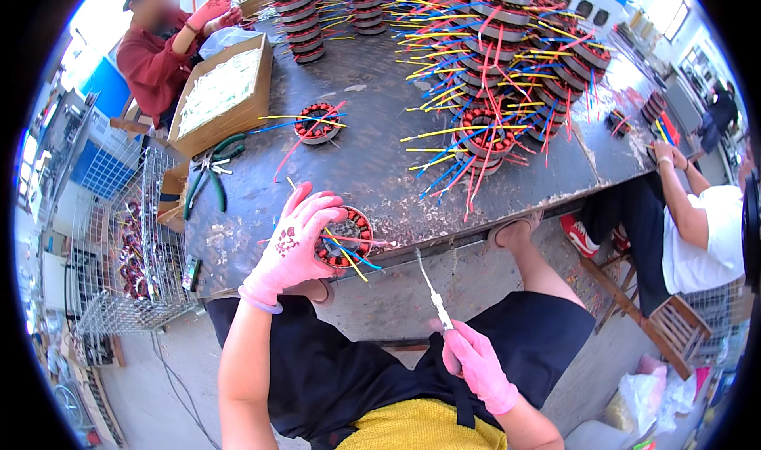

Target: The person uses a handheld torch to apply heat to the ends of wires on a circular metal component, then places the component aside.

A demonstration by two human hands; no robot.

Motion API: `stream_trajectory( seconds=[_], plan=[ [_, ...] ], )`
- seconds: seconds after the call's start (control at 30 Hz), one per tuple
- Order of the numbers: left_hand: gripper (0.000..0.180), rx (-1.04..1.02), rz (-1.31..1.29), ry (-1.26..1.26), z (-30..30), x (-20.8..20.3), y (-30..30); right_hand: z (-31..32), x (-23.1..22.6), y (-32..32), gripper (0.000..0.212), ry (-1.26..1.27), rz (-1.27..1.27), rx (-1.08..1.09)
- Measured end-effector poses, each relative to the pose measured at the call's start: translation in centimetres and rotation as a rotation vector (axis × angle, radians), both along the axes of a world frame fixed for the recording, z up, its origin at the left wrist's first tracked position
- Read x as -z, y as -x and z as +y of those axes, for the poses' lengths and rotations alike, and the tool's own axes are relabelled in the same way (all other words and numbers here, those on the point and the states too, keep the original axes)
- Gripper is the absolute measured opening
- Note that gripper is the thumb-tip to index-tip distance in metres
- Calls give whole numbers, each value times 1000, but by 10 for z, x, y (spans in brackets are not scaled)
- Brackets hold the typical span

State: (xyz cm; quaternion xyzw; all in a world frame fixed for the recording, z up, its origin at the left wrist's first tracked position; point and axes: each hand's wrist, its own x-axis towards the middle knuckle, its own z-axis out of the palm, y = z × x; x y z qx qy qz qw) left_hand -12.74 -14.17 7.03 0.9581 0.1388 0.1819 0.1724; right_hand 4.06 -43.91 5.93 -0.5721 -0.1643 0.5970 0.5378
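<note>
My left hand (292, 236), in a pink glove, grips the left side of a ring-shaped motor stator (366, 226) near the table's front edge. Red windings line that stator, and red, blue and yellow wires stick out of it. My right hand (478, 363), also gloved in pink, is closed round the lower end of a thin rod-like tool with a white grip (441, 314). The tool's slim tip points up toward the table edge, apart from the stator. Another stator (317, 123) lies farther back, with its wires spread out.
Tall stacks of wired stators (498, 46) stand at the back right. Green-handled pliers (216, 171) lie at left, near a cardboard box (260, 78) of pale strips. A wire basket (119, 311) stands lower left. One person works across the table; another sits at right.
</note>
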Motion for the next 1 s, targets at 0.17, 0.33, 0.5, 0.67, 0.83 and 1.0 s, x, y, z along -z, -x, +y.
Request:
stream_trajectory(
  seconds=[0.17,0.33,0.5,0.67,0.83,1.0],
  plan=[
    [79,-12,-254,-215,-2,-6,-1,-3,-16,-9,38,52,40,31],
    [71,-57,-443,-327,-10,-19,2,-5,-25,-15,39,55,-17,57],
    [64,-89,-516,-369,-12,-23,5,-1,-29,-12,42,57,-141,87],
    [66,-93,-528,-389,-8,-22,11,2,-32,-8,41,52,-150,86],
    [68,-92,-563,-380,-9,-25,11,4,-33,-5,41,68,-161,83],
    [69,-98,-552,-386,-8,-25,13,4,-34,-5,40,65,-139,79]
  ],
)
